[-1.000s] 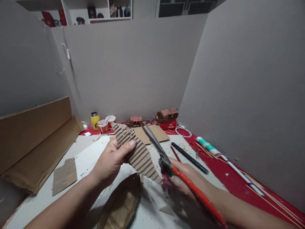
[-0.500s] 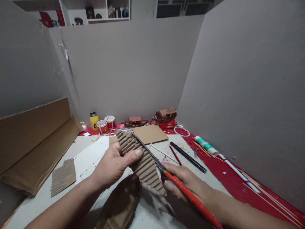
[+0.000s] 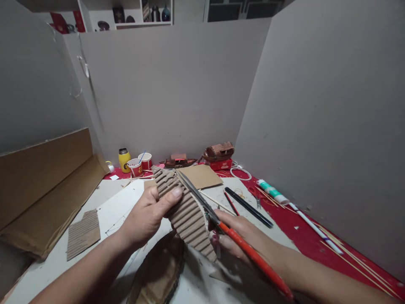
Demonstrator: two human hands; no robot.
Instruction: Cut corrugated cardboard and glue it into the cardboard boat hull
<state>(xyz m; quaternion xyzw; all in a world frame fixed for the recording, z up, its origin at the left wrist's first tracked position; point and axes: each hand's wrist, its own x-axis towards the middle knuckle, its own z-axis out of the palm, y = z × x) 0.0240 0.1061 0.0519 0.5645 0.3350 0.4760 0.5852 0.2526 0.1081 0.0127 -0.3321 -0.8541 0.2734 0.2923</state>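
Observation:
My left hand (image 3: pixel 155 211) is closed on a piece of corrugated cardboard (image 3: pixel 190 223), its thumb lying on the exposed ridges. Along the piece's right edge run the blades of a pair of red-handled shears (image 3: pixel 202 200). My right hand (image 3: pixel 240 236) grips the shears; its fingers are partly hidden behind the handle (image 3: pixel 256 257). How far the blades are apart is hard to tell. Below the hands rests a curved, boat-shaped cardboard form (image 3: pixel 158 270) with a dark rim.
A ridged cardboard scrap (image 3: pixel 84 234) and a large folded cardboard sheet (image 3: pixel 47 190) lie left. Behind are a yellow bottle (image 3: pixel 124 161), paper cups (image 3: pixel 135 168), two model boats (image 3: pixel 220 152) and flat cardboard (image 3: pixel 200 176). Black rods (image 3: pixel 248 207) and a green-white tube (image 3: pixel 272 192) lie right.
My left thumb and the cardboard have shifted slightly left and up. The shears' blades now stand nearer the piece's right edge, and a pale gap shows beside them.

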